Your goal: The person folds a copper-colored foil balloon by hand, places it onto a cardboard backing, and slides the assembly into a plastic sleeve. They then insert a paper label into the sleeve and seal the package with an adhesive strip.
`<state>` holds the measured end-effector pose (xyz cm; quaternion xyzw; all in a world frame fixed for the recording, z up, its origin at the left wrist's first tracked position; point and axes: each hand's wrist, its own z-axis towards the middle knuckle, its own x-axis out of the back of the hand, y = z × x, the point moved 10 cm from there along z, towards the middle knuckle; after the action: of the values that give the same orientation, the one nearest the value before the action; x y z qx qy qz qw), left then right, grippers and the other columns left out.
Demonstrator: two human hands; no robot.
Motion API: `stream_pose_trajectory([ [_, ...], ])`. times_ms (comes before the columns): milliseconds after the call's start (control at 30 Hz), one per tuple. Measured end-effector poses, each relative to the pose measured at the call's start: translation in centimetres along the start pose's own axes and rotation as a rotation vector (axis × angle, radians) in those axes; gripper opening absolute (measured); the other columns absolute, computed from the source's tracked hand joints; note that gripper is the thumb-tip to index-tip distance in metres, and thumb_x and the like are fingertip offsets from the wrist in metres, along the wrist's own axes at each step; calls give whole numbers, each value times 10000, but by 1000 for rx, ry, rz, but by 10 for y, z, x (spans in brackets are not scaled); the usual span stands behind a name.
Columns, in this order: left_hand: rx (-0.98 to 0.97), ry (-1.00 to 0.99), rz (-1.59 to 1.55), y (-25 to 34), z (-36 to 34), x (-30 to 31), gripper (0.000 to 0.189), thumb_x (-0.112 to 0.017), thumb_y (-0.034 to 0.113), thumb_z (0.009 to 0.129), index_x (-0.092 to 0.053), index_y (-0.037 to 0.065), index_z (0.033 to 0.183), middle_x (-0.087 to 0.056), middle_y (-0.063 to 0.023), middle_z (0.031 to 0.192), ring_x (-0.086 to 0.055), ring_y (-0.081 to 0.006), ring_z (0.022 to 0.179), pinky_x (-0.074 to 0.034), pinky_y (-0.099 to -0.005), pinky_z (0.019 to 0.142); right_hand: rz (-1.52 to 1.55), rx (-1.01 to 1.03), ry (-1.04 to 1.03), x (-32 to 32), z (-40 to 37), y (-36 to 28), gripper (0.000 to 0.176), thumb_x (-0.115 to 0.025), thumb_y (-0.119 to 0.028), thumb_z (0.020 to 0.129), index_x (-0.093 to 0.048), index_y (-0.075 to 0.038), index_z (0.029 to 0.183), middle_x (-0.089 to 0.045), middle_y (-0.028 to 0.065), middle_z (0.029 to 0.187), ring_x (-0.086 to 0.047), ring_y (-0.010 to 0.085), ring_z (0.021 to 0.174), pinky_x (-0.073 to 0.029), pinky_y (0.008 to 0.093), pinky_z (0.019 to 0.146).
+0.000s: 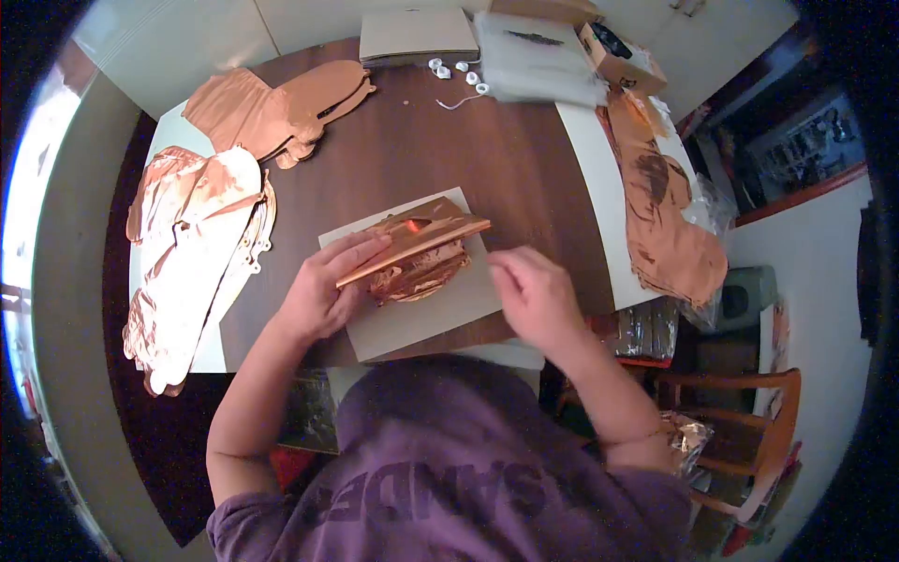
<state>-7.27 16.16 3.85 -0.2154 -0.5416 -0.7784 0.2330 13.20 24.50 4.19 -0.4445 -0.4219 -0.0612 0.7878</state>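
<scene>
A folded copper-coloured foil balloon [421, 272] lies on a grey card [421, 323] in front of me, its shiny upper fold raised like a ridge. At its left end, my left hand [330, 286] grips the fold, fingers on top and thumb below. My right hand [534, 295] is closed with curled fingers by the card's right edge, a little apart from the foil. Whatever its fingertips may hold is hidden.
Flat copper foil balloons lie in stacks at the left [192, 244], back left [281, 108] and right [655, 197]. Along the back are a cardboard stack [417, 36], white ribbon rolls [472, 79], clear plastic bags [538, 61] and an open box [623, 56]. A wooden chair [777, 421] stands right.
</scene>
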Motion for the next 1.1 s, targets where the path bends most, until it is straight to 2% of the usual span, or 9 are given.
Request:
stream_pose_trajectory([
  [33, 11, 6, -7, -1, 0, 0, 455, -541, -18, 831, -591, 27, 1282, -592, -227, 1274, -588, -391, 1176, -481, -409, 1000, -40, 83, 19, -3, -5, -14, 207, -613, -144, 892, -671, -20, 1047, -686, 167, 1007, -643, 367, 863, -527, 417, 784],
  [67, 22, 11, -13, -1, 0, 0, 454, -537, -22, 832, -594, 28, 1280, -594, -225, 1273, -590, -389, 1175, -482, -407, 998, -76, 117, -4, -16, -10, -18, 261, -636, -149, 861, -660, -10, 1081, -645, 171, 1153, -612, 352, 1003, -497, 428, 862],
  [167, 20, 16, -18, 0, 1, -1, 438, -538, -23, 844, -602, 31, 1274, -598, -221, 1269, -593, -382, 1175, -484, -399, 993, -203, 274, 47, -42, -18, -43, 339, -652, -162, 840, -631, 26, 1121, -604, 187, 1229, -582, 358, 1075, -469, 449, 914],
  [200, 15, 16, -16, 1, 1, -1, 431, -541, -22, 849, -604, 32, 1272, -600, -221, 1268, -594, -380, 1175, -485, -397, 991, -225, 289, 28, -52, -20, -46, 408, -668, -185, 820, -613, 51, 1148, -562, 217, 1281, -542, 377, 1165, -431, 485, 969],
  [400, 39, 6, 8, 2, 1, -2, 399, -550, -5, 887, -600, 38, 1281, -597, -225, 1272, -589, -376, 1186, -485, -394, 988, -310, 282, 5, -74, -16, -41, 482, -674, -217, 833, -570, 28, 1234, -514, 218, 1340, -467, 384, 1270, -363, 494, 1064],
  [600, 26, 23, 10, 0, -1, -1, 388, -552, 14, 900, -601, 46, 1283, -598, -222, 1274, -589, -375, 1188, -482, -394, 991, -299, 354, -29, -76, -13, -45, 456, -662, -232, 845, -579, 15, 1219, -534, 217, 1321, -478, 392, 1272, -334, 543, 1084],
  [900, 25, 6, -2, 2, 0, -1, 390, -557, 38, 894, -602, 48, 1281, -587, -230, 1280, -593, -388, 1172, -484, -405, 986, -423, 290, 7, -76, -4, -40, 450, -645, -267, 856, -593, -7, 1219, -581, 190, 1272, -522, 363, 1210, -349, 542, 1067],
  [1000, 45, -1, -21, 3, 0, -1, 432, -571, 13, 846, -600, 33, 1277, -581, -234, 1279, -576, -404, 1183, -474, -418, 1002, -375, 291, 19, -76, -3, -42, 436, -619, -297, 867, -621, 32, 1153, -603, 244, 1216, -541, 405, 1179, -359, 578, 1047],
  [1100, -25, -21, 21, 10, 3, -5, 474, -568, -20, 791, -597, 16, 1263, -582, -228, 1261, -565, -402, 1184, -453, -434, 1032, -398, 244, -29, -80, -2, -39, 411, -595, -262, 878, -617, 25, 1171, -611, 228, 1208, -549, 388, 1172, -369, 571, 1041],
])
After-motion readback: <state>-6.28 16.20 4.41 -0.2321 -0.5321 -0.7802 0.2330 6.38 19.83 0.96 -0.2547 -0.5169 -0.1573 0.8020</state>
